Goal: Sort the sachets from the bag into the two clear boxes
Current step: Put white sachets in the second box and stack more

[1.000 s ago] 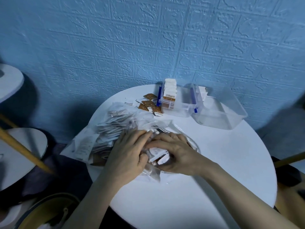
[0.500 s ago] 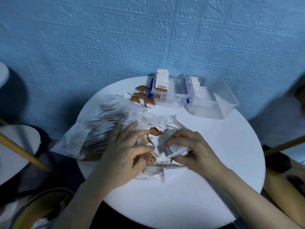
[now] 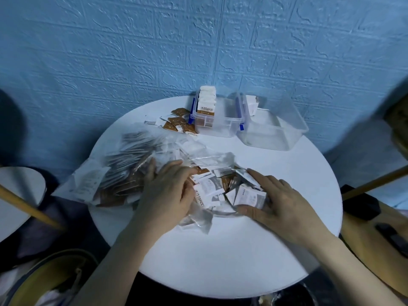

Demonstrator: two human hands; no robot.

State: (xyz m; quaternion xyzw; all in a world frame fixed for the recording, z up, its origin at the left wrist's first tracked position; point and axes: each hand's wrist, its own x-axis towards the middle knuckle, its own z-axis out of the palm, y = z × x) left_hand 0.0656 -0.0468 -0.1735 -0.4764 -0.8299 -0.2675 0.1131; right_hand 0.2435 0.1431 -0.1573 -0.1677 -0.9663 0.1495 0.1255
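A heap of white and brown paper sachets (image 3: 212,191) is spread on the round white bench (image 3: 231,250), spilling from a crumpled clear plastic bag (image 3: 123,168) at the left. The left hand (image 3: 170,193) is laid on the heap with fingers loosely bent, and the right hand (image 3: 276,199) is cupped round the right edge of the heap, thumb near and fingers far. Whether any single sachet is pinched cannot be told, since the fingertips are partly hidden.

At the far side, a clear plastic box with blue clips (image 3: 217,122) is seen with a row of white sachets upright in it; just right of it, a second clear plastic box (image 3: 273,131) holds few. Loose brown sachets (image 3: 178,123) lie to the left of the boxes.

The gathering step appears to be in hand. Next, sachets of one kind would need to be picked out, squared and carried to the matching box.
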